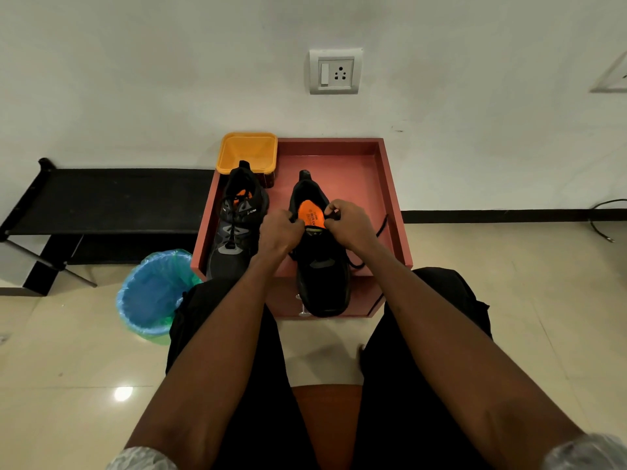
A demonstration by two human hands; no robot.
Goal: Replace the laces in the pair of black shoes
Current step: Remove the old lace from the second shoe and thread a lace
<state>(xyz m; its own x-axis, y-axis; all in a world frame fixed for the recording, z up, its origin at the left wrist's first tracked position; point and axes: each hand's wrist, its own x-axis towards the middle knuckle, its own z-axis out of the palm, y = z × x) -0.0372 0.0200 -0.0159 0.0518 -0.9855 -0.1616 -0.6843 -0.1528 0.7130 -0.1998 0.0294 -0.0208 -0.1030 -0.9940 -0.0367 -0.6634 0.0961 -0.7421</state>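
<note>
Mid-lacing on the right shoe (322, 266) atop the bench (369, 184) — left hand (280, 232) and right hand (346, 222) each pinching a black lace (381, 227) end near the top eyelets — likely next, pulling both ends even and tight.

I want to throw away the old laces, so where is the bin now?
In the head view, the bin with a blue-green liner stands on the floor at lower left, beside the red tray table, near the person's left knee.
</note>
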